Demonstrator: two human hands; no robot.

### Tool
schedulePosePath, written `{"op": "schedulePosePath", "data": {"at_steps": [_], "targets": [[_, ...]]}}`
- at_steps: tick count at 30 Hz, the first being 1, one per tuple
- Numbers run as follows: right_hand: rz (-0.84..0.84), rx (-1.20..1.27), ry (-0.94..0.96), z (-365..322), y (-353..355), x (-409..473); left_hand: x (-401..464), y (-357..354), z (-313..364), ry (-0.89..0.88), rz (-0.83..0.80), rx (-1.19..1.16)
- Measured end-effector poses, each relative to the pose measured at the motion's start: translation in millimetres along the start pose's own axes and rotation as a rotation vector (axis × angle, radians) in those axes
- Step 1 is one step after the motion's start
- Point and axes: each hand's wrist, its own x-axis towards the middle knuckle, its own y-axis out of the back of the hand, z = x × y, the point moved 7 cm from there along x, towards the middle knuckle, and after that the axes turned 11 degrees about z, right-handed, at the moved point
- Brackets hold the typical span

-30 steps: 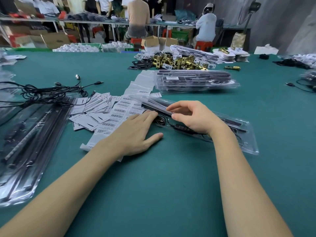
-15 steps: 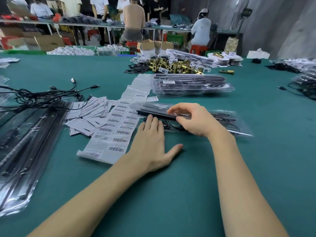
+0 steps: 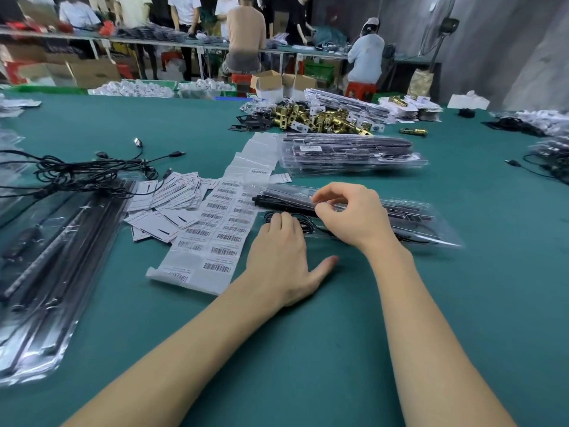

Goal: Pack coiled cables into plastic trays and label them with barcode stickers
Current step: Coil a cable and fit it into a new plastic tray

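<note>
Pinched between the thumb and curled fingers of the right hand (image 3: 354, 217) is something small and pale, too small to identify, held over the top of a clear plastic tray (image 3: 431, 229) that lies on the green table (image 3: 338, 334). A coiled black cable (image 3: 303, 224) and a long black rod-shaped part (image 3: 286, 203) are seated inside the clear plastic tray. Its left end is pressed down by the straight fingers of the left hand (image 3: 284, 260), flat and spread wide, thumb on the cloth. Just left of the tray, a white sheet of barcode stickers (image 3: 212, 238) is laid; beyond the tray, a stack of filled trays (image 3: 351, 155) is seen. Far left of the tray, loose black cables (image 3: 77, 174) are tangled.
</note>
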Motion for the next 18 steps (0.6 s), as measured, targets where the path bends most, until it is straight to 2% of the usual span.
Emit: {"op": "schedulePosePath", "data": {"at_steps": [7, 10, 14, 18], "targets": [[0.13, -0.034, 0.009, 13.6, 6.3, 0.5, 2.0, -1.8, -4.6, -0.032, 0.003, -0.062], [0.129, -0.061, 0.01, 19.7, 4.0, 1.0, 1.3, -2.4, -7.2, -0.049, 0.018, -0.112], [0.206, -0.008, 0.047, 4.3, 1.8, 3.6, 2.8, -2.1, -3.2, -0.023, 0.029, -0.124], [0.135, 0.065, 0.132, -28.7, -13.5, 3.3, 6.3, -3.5, -5.0, 0.046, 0.035, -0.176]]}}
